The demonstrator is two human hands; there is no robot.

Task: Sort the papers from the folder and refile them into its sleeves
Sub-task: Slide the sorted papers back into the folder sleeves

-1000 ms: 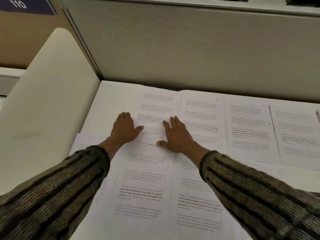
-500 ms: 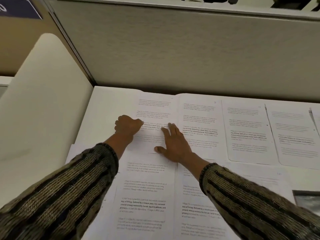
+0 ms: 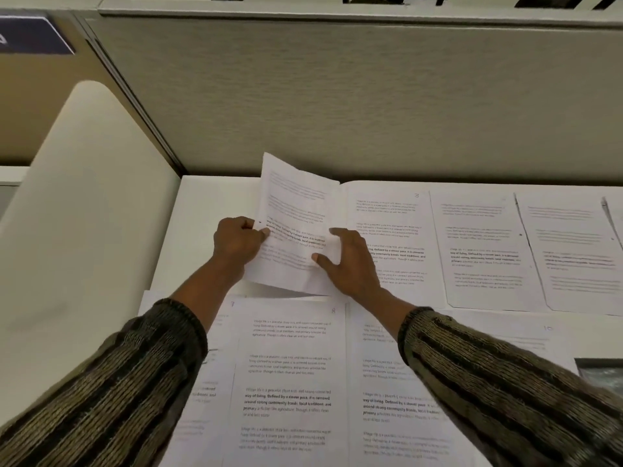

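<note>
Head: two hands [image 3: 236, 246] [image 3: 352, 264] on one sheet [image 3: 296, 203]

Left hand [image 3: 237, 242] and right hand [image 3: 349, 261] grip lifted sheet [image 3: 296, 210]

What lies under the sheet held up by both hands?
Below the near edge of the sheet, only a shadowed pale strip shows, above page 8. Everything directly beneath the sheet, pinched by the left hand and right hand, is covered.

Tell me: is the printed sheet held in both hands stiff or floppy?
Probably floppy: the printed sheet bows and creases between the left hand and right hand. Likely very light, since pinches at its edges hold it up.
</note>
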